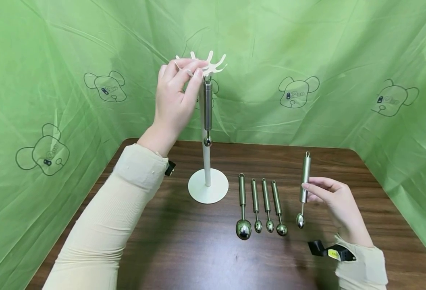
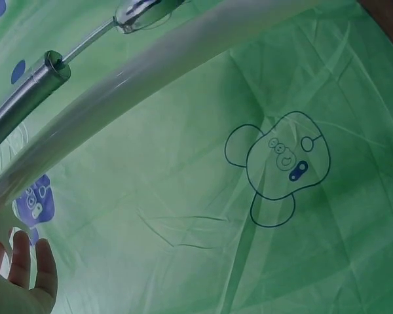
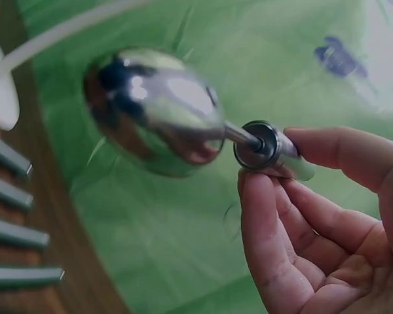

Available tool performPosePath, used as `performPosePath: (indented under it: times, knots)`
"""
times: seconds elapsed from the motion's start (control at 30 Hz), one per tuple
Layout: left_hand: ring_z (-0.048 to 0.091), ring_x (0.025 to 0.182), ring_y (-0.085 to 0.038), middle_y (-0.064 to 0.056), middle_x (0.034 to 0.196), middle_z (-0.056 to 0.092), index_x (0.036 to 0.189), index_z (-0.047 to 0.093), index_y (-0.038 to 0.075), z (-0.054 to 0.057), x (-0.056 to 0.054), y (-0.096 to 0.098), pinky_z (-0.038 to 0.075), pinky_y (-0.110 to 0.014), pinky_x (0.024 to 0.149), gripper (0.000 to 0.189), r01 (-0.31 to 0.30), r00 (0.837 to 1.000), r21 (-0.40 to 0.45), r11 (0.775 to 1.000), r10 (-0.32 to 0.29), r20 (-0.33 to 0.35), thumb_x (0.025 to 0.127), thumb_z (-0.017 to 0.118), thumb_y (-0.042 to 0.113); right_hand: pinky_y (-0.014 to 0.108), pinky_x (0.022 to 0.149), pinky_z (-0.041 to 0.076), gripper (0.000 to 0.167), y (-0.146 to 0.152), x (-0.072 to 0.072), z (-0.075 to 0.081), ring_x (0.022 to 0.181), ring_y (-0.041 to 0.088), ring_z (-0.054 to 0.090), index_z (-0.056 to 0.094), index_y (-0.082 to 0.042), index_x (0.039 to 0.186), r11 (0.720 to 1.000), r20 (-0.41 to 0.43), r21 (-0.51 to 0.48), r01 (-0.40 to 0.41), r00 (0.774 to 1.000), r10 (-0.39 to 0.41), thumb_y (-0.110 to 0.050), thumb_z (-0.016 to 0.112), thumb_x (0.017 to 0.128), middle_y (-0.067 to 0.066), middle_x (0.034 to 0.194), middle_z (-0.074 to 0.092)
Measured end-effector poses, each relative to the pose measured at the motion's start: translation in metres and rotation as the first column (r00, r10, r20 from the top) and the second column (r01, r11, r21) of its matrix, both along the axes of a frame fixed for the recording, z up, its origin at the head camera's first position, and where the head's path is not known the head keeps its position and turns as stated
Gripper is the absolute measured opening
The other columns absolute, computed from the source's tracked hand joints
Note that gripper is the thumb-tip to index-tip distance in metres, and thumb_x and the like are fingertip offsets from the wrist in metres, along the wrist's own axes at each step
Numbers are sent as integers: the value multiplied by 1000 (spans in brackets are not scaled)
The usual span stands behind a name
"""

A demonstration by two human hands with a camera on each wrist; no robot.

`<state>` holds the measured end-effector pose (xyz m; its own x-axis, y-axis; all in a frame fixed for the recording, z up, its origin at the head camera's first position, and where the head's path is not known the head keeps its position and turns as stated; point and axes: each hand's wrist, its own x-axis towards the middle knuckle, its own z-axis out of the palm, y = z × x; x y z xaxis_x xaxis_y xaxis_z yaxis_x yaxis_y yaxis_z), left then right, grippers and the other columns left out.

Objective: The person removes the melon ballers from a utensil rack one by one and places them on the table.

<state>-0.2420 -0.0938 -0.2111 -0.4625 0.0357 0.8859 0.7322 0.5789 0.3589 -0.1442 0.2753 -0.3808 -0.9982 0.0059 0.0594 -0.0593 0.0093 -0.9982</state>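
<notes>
Left hand pinches the hooks atop the white stand, beside a hanging scoop, apparently hooked. Right hand grips another scoop upright, right of the stand. Risk: nudged stand tips, hung scoop slips.

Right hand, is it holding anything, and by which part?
Yes. The right hand pinches a steel scoop by the lower half of its handle, upright, bowl end down.
</notes>
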Motion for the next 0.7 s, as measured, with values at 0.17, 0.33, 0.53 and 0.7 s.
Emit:
performPosePath:
  times: [0.17,0.33,0.53,0.7]
  knots:
    - [50,104,-27,-8,120,65,115,75,13,2,2,1,36,-30,88,29,-13,999,0,1000,13,39,100,51,22,24,65,58,19,13,-10,-16,66,10,70,75,-23,93,999,45,36,-9,999,8,-5,68,91,-5,79,74]
    - [50,103,-27,-9,120,65,115,75,13,2,1,1,36,-29,87,29,-9,999,3,1000,8,36,100,52,21,25,68,59,16,22,-19,-30,69,10,71,74,-23,92,996,94,88,-34,995,26,-7,69,91,-5,80,74]
    - [49,102,-28,-11,120,64,115,75,11,1,1,0,35,-30,86,29,-4,1000,-12,1000,4,11,100,52,22,25,68,59,8,29,-27,-43,71,9,70,71,-15,97,983,137,172,-68,990,45,-10,69,92,-7,82,74]
    - [49,102,-29,-11,119,64,116,74,11,0,1,-1,35,-30,85,29,-8,1000,-22,1000,8,6,101,52,23,27,67,59,22,29,-33,-51,68,10,69,64,6,108,971,159,218,-102,985,68,-10,68,93,-5,82,74]
